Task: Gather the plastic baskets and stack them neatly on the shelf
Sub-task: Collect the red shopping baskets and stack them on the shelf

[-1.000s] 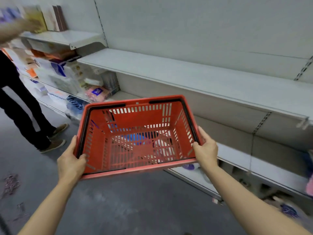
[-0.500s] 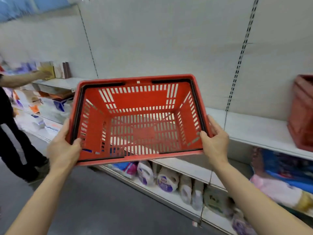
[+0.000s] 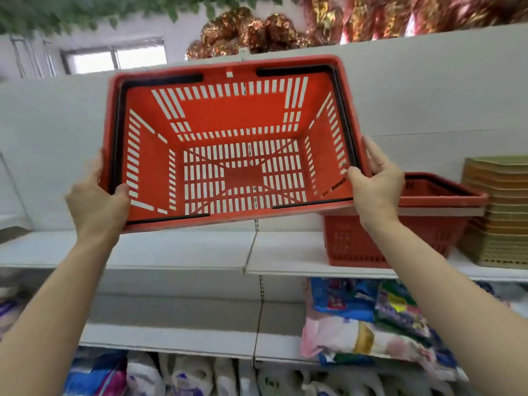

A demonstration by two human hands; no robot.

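Note:
I hold an empty red plastic basket (image 3: 228, 115) with black folded handles up in front of the white shelf (image 3: 183, 247), its open top tilted towards me. My left hand (image 3: 95, 201) grips its left rim and my right hand (image 3: 377, 187) grips its right rim. A second red basket (image 3: 434, 224) stands on the same shelf to the right, partly behind my right hand and forearm. The held basket is above shelf level and to the left of the standing one.
A stack of yellowish baskets (image 3: 503, 212) stands at the shelf's far right. Packaged goods (image 3: 371, 324) fill the lower right shelf and white bottles (image 3: 188, 375) the bottom one. Foil decorations (image 3: 257, 32) and leaves hang above the shelf's back wall.
I have raised the basket and swung it to the right, from near the floor to above shelf height. The red basket on the shelf is now close beside it. The other person has left the view.

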